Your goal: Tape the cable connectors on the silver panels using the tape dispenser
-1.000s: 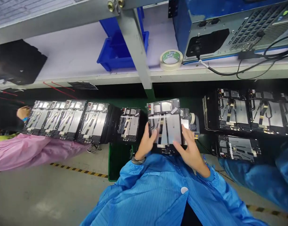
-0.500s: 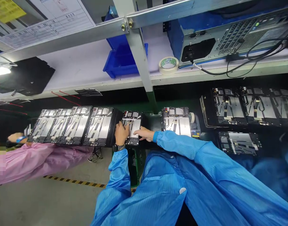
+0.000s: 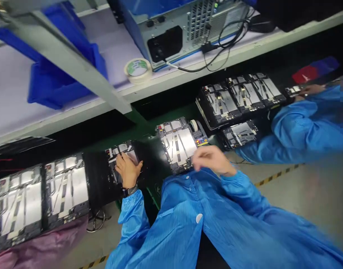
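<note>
Head view: bench (image 3: 150,157), middle panel (image 3: 178,145) at its near edge, second panel (image 3: 116,150) to the left. Left hand (image 3: 128,170) spread on second panel; right hand (image 3: 212,158) blurred by middle panel's near-right corner, can't tell grip. Probably positioning; next needs right-edge grip.

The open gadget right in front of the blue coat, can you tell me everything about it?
The gadget is a flat rectangle with its insides showing: big silvery plates that look like metal, darker strips and a pale one running lengthwise, smaller silvery pieces at its far end, and dark edges. It lies insides up, turned slightly, beside a grey machine. The right hand is at its near right corner; blur hides whether the fingers touch it.
</note>
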Motion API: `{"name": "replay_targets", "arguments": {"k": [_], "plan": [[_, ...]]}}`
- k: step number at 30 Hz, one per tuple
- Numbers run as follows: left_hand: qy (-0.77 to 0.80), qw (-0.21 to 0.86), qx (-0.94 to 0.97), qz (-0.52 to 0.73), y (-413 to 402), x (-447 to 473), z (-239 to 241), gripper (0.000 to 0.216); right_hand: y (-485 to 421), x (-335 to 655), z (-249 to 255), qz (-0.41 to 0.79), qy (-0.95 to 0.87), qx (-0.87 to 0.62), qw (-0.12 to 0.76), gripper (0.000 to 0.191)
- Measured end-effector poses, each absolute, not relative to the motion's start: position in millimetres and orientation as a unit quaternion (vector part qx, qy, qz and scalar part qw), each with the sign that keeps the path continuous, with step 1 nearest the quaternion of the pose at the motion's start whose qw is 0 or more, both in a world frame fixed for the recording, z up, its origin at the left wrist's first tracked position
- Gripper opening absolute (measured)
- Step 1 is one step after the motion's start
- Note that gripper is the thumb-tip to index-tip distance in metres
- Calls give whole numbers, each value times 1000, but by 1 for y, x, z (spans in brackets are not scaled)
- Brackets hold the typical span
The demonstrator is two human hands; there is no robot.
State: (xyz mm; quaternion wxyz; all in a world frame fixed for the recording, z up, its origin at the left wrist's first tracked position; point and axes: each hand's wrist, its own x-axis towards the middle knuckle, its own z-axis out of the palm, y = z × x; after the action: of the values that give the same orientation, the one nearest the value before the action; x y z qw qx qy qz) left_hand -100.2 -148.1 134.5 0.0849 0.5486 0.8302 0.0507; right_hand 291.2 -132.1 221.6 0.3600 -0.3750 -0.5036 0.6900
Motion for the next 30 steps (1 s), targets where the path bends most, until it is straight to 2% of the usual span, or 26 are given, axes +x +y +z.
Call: {"name": "replay_targets", "arguments": {"k": [2, 3, 5, 7, 10, 19, 26, 30], "plan": [[828, 103, 551, 21, -145, -100, 130, 108, -147, 358, 181, 567, -340, -571, 487, 29], [828, 104, 552, 13, -143, -100, 130, 108, -152, 377, 155, 520, -260, -644, 498, 32], [823, 97, 560, 10, -136, -99, 133, 107, -155, 390, 101, 511, -129, -724, 445, 32], [813, 88, 575, 30, -123, -92, 141, 105, -151, 377, 56, 522, -83, -730, 435, 29], [784, 81, 610, 78, -101, -72, 157, 98, -138, 349, 20, 535, -46, -720, 441, 26], [734, 127, 658, 112, -69, -31, 178, 91, -121, 339, -5, 560, 2, -690, 458, 18], [726, 145, 661, 125, -63, -29, 190, 86, -125, 331, -11, 529, 35, -707, 468, 8], [702, 148, 679, 153, -55, -13, 201, 82, -131, 323, -11, 509, 62, -707, 487, 12]]}}
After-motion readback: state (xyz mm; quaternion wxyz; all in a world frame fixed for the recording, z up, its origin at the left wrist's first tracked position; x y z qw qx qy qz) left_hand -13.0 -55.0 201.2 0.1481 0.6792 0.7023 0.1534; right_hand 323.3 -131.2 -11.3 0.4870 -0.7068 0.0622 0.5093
